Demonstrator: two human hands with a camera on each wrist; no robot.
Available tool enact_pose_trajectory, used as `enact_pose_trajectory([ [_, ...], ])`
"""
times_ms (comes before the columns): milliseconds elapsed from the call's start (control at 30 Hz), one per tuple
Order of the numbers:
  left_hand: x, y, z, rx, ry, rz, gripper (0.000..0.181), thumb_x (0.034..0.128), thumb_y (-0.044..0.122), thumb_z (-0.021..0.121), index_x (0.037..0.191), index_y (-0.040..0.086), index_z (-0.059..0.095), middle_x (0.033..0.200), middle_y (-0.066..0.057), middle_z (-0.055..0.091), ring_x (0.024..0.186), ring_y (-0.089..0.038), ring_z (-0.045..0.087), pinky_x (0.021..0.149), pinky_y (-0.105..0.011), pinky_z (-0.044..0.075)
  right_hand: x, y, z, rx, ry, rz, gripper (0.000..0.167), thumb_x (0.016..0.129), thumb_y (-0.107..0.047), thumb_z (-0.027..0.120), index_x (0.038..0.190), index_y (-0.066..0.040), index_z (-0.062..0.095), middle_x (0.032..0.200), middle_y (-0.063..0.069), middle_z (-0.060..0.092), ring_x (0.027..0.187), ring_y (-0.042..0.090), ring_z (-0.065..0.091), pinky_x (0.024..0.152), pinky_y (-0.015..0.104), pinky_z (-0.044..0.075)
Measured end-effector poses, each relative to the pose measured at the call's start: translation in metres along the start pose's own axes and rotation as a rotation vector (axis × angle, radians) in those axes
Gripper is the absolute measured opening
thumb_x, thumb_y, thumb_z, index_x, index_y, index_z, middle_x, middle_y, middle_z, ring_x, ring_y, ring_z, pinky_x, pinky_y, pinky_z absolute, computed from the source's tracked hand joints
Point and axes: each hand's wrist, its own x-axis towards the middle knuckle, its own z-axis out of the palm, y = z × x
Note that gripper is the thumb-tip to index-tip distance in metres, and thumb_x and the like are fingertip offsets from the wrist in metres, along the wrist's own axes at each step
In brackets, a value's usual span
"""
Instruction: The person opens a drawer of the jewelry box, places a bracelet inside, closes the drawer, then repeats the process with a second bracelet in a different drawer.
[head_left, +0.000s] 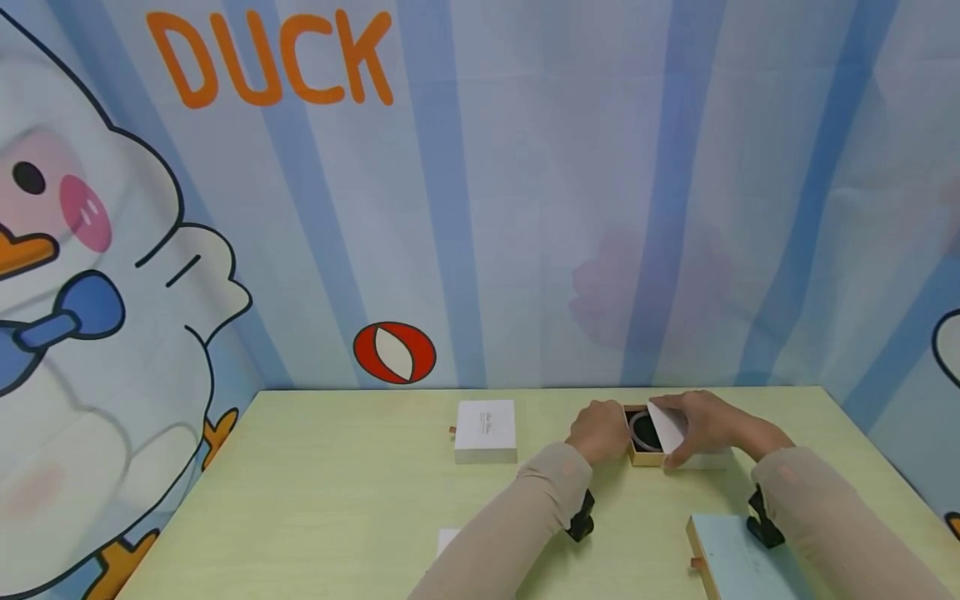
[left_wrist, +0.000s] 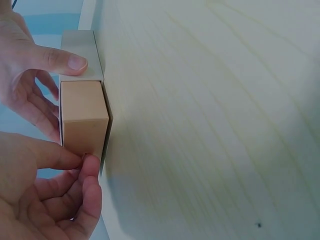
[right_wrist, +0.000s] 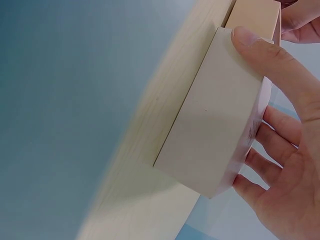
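Note:
A white box sleeve [head_left: 670,425] lies near the table's back edge, with its tan drawer [left_wrist: 84,100] slid partly out toward the left. Inside the drawer, on a black lining, the head view shows a grey ring-shaped item [head_left: 633,427]; its exact kind is unclear. My left hand [head_left: 600,431] pinches a small tab at the drawer's outer end between thumb and finger. My right hand [head_left: 707,419] holds the sleeve, thumb on its near side and fingers on the far side. The sleeve's right part is partly covered by that hand.
Left of the hands stands another white box [head_left: 486,429] with a small brown tab. A light blue box [head_left: 738,554] lies at the front right, partly under my right forearm. My left sleeve hides most of a white item [head_left: 447,537]. A printed cloth backdrop [head_left: 510,250] rises behind the table.

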Motion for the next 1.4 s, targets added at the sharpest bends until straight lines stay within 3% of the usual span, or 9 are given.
enact_pose_trajectory([
  [633, 0.0014, 0.0020, 0.0014, 0.003, -0.005, -0.007, 0.036, 0.1007, 0.020, 0.058, 0.066, 0.012, 0.061, 0.055, -0.002, 0.043, 0.040, -0.014, 0.032, 0.039, -0.029, 0.029, 0.0005, 0.0020, -0.0002, 0.015, -0.005, -0.010, 0.103, 0.063, -0.038, 0.095, 0.142, 0.009, 0.047, 0.134, 0.030, 0.054, 0.099, 0.028, 0.060, 0.071, 0.035, 0.047],
  [1000, 0.0039, 0.0040, 0.0024, -0.003, -0.007, -0.015, 0.029, 0.1010, 0.021, 0.057, 0.074, 0.012, 0.063, 0.059, -0.003, 0.047, 0.044, -0.014, 0.036, 0.041, -0.030, 0.031, 0.0015, 0.0026, -0.0001, -0.003, -0.007, 0.002, 0.104, 0.062, -0.039, 0.095, 0.142, 0.008, 0.048, 0.135, 0.030, 0.054, 0.104, 0.033, 0.060, 0.073, 0.037, 0.047],
  [1400, 0.0052, 0.0049, 0.0048, -0.001, -0.007, -0.014, 0.034, 0.1014, 0.021, 0.056, 0.069, 0.012, 0.062, 0.056, -0.002, 0.043, 0.041, -0.014, 0.030, 0.040, -0.030, 0.028, -0.0019, 0.0000, -0.0026, -0.006, 0.002, -0.027, 0.101, 0.063, -0.035, 0.095, 0.141, 0.010, 0.048, 0.134, 0.030, 0.054, 0.102, 0.031, 0.060, 0.071, 0.036, 0.047],
])
